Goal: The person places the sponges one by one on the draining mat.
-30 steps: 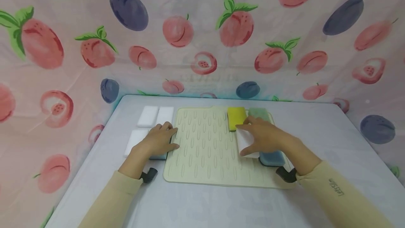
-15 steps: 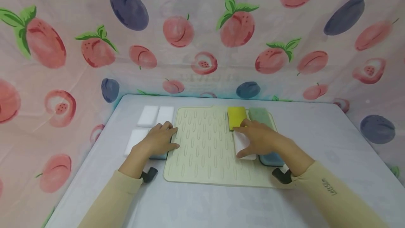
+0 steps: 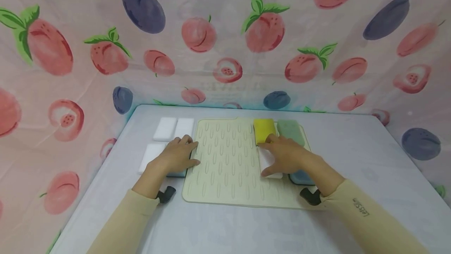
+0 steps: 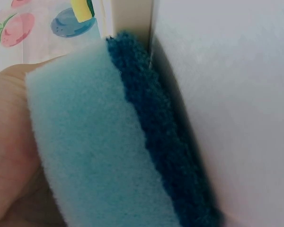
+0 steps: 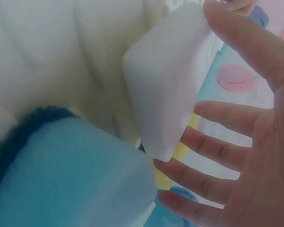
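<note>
Overhead, the right hand (image 3: 287,156) covers a white sponge (image 3: 266,164) on the drying mat (image 3: 225,164), while its wrist camera alone reveals spread fingers (image 5: 222,153) with only the thumb touching that sponge (image 5: 168,90).

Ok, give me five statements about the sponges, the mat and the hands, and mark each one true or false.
1. The right hand rests on a white sponge lying on the mat. True.
2. The yellow sponge lies off the mat, on the bare table. False: it lies on the mat's far edge, beside the green sponge.
3. The left hand is on a blue sponge at the mat's left edge. True.
4. Two white sponges lie side by side on the table, left of the mat. True.
5. The right hand's fingers are curled into a fist. False: in the right wrist view they are spread and straight.
</note>
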{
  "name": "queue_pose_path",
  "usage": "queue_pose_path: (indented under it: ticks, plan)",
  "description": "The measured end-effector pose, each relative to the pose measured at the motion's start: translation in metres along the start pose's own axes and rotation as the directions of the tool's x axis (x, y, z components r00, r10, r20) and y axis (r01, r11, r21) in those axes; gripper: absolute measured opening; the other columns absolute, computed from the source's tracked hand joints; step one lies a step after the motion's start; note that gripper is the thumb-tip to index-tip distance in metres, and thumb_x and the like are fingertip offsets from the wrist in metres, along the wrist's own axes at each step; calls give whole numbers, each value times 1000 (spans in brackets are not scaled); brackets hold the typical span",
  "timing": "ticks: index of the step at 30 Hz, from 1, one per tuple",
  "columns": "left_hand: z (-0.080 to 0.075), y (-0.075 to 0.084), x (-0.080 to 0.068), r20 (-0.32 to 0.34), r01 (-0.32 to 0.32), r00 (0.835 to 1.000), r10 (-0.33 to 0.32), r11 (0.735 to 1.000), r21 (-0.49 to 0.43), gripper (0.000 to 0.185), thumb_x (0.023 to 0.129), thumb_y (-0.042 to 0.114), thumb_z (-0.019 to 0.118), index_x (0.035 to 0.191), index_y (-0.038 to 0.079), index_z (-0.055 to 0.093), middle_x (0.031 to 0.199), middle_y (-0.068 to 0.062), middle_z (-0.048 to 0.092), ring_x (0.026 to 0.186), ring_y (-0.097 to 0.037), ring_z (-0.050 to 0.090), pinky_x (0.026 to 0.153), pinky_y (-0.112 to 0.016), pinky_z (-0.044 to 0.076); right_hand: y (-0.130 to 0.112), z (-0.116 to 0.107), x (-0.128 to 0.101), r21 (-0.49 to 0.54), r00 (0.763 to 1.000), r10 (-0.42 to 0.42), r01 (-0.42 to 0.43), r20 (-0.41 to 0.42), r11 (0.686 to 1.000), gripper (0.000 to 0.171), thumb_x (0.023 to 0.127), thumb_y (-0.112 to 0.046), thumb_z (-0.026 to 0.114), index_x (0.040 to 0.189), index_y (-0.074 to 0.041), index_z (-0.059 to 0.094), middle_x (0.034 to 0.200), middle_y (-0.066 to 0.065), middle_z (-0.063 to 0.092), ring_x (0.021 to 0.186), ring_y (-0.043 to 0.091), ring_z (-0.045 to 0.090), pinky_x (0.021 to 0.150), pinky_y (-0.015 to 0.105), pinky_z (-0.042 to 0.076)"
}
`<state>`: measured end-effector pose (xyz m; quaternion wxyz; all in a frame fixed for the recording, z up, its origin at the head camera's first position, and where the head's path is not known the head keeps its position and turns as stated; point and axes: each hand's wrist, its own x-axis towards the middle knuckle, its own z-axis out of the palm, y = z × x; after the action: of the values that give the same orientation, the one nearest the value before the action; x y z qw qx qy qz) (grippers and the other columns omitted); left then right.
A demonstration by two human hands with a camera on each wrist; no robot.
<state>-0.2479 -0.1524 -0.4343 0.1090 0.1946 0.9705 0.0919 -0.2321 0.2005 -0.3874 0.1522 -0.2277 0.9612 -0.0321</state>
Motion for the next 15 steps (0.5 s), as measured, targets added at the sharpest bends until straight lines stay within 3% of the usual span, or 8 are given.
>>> queue_pose_path:
  ticks: [15]
  plan:
    - [-1,1,-1,5,-1,1000,1,1000,6,73,96,42,73,153,5,49,142,-14,51,116,-32,48,107,-49,43,0,5,4,-1,1000,11,-11,25,1000,98,77,-64,84,156,-17,49,145,12,51,119,33,55,101,55,47]
